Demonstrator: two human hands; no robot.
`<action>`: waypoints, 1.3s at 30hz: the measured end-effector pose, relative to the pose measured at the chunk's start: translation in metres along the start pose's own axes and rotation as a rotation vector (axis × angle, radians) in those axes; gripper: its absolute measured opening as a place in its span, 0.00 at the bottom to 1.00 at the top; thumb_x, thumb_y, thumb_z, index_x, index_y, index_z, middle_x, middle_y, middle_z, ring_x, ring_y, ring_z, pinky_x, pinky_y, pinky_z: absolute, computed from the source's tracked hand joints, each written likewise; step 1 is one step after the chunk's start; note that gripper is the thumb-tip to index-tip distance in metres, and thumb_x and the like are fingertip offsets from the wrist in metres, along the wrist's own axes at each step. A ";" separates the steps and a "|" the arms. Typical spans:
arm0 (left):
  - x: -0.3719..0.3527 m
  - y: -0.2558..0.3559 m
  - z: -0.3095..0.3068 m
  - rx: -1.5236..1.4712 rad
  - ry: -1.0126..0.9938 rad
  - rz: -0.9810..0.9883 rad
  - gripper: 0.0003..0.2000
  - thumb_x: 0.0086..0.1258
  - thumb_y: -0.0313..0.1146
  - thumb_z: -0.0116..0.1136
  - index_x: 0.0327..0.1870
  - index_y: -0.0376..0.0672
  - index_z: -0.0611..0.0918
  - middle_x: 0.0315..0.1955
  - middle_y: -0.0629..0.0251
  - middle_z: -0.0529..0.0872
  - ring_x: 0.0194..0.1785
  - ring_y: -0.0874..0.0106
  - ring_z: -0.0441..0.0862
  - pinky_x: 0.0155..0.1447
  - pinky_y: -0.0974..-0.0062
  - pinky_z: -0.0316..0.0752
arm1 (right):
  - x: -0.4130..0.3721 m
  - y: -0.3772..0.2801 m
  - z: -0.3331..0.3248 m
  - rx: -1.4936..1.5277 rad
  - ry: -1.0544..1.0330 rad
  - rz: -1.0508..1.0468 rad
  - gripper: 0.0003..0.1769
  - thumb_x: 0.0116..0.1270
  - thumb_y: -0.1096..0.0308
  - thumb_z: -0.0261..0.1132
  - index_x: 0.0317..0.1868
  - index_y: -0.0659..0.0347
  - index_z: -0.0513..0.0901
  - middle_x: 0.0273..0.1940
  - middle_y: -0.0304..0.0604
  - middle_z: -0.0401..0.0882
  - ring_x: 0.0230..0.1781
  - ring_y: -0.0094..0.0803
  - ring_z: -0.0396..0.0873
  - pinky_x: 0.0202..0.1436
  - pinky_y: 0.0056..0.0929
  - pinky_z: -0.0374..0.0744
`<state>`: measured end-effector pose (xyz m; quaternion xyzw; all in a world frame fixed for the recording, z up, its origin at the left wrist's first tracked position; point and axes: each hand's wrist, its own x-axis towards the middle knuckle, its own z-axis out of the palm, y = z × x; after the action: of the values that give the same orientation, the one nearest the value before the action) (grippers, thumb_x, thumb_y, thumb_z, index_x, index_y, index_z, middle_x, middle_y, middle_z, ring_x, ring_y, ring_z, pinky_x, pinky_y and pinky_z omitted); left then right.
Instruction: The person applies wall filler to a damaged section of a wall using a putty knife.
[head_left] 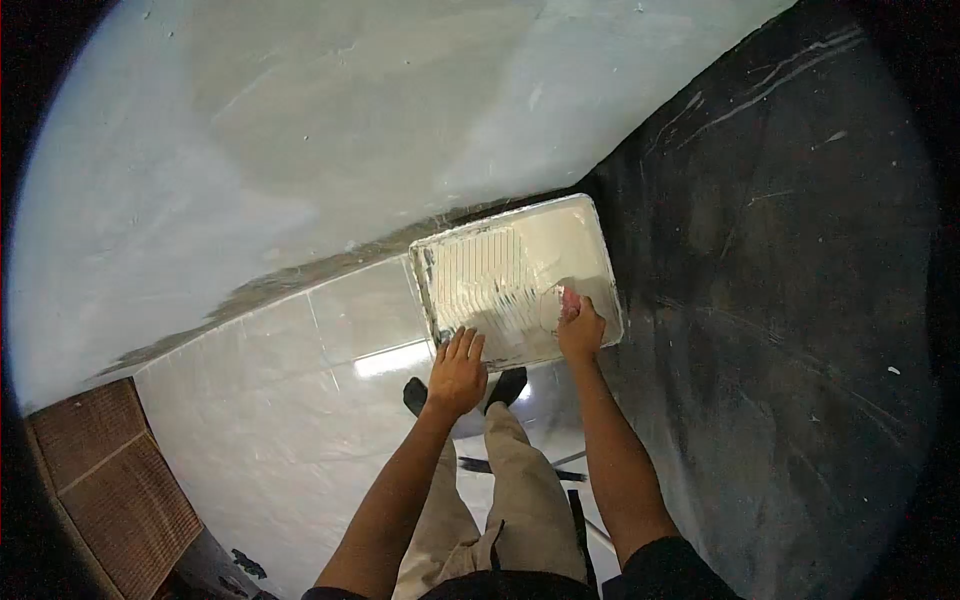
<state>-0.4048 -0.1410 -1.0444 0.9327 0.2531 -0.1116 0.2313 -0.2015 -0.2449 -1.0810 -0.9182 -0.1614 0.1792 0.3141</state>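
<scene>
A rectangular paint tray [608, 262] lies in front of me, coated with cream paint, with a ribbed section on its left and a smoother part at the upper right. My right hand [582, 328] is closed around the red handle of a scraper [569, 300]. Its paint-covered blade is over the tray's right half, and the blade's edge is hard to make out against the paint. At the tray's near left corner, my left hand [460, 365] rests over the rim with its fingers stretched out. Its thumb is not clearly visible.
A pale, patchy wall [360, 110] runs along the tray's far side. To the right is a dark, scuffed surface [770, 300]. Glossy light floor tiles [270, 390] extend left towards a brown woven panel [120, 480]. My feet [507, 387] are close to the tray's near edge.
</scene>
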 end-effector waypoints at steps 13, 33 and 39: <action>-0.008 -0.014 0.010 -0.008 0.021 -0.007 0.25 0.68 0.34 0.50 0.65 0.35 0.67 0.67 0.52 0.66 0.73 0.56 0.58 0.74 0.56 0.53 | -0.019 -0.006 0.025 0.094 -0.102 0.068 0.12 0.64 0.71 0.62 0.45 0.68 0.77 0.37 0.59 0.82 0.40 0.55 0.82 0.44 0.43 0.77; 0.013 -0.003 0.009 -0.045 0.089 0.081 0.24 0.67 0.32 0.52 0.64 0.34 0.67 0.65 0.50 0.65 0.71 0.53 0.59 0.72 0.53 0.55 | 0.005 -0.013 -0.007 0.048 0.027 -0.145 0.08 0.64 0.78 0.57 0.44 0.69 0.76 0.34 0.63 0.81 0.38 0.59 0.81 0.40 0.49 0.78; 0.009 -0.003 0.008 -0.028 0.051 0.056 0.25 0.67 0.31 0.51 0.65 0.35 0.65 0.66 0.51 0.65 0.72 0.54 0.58 0.73 0.52 0.54 | 0.004 -0.013 -0.007 0.012 0.051 -0.151 0.08 0.60 0.80 0.58 0.41 0.69 0.75 0.33 0.63 0.80 0.36 0.58 0.82 0.39 0.50 0.77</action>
<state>-0.3996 -0.1387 -1.0555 0.9387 0.2342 -0.0777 0.2408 -0.1973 -0.2372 -1.0691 -0.9058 -0.2211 0.1326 0.3362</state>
